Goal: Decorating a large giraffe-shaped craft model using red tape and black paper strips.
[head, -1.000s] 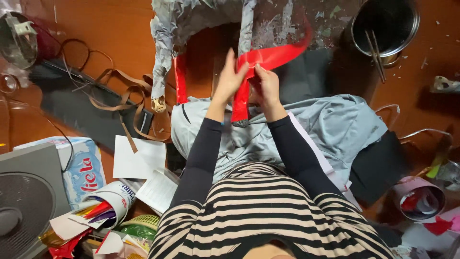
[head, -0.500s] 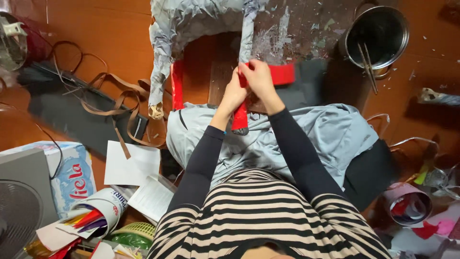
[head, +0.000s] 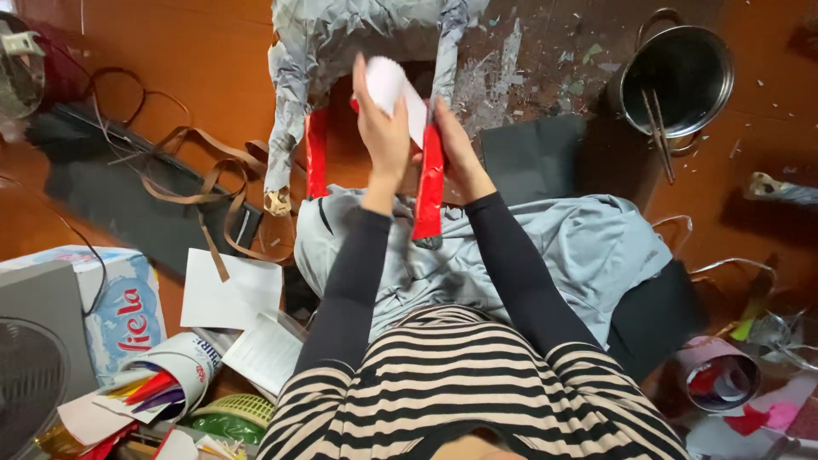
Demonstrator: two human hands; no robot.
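A grey papier-mâché figure [head: 358, 51] stands before me on the floor, with two legs partly wrapped in red paper. My left hand [head: 382, 128] is raised and grips a sheet of paper [head: 399, 89] whose white side faces me. My right hand [head: 456, 158] presses against the figure's right leg, where a red strip [head: 429, 183] hangs down. The left leg carries another red strip [head: 316, 153]. A light grey cloth [head: 562, 247] lies over my lap under the legs.
A metal pot [head: 677, 81] with chopsticks in it sits at the far right. Brown straps [head: 183, 175] and black sheets lie at the left. A tissue pack [head: 119, 311], white papers [head: 230, 294], a cup of coloured scraps [head: 175, 375] and a fan [head: 30, 383] crowd the near left. A tape roll [head: 720, 375] lies at the right.
The red paper between my hands has been lifted and turned so its white side shows. My left hand rose; my right hand stays at the right leg.
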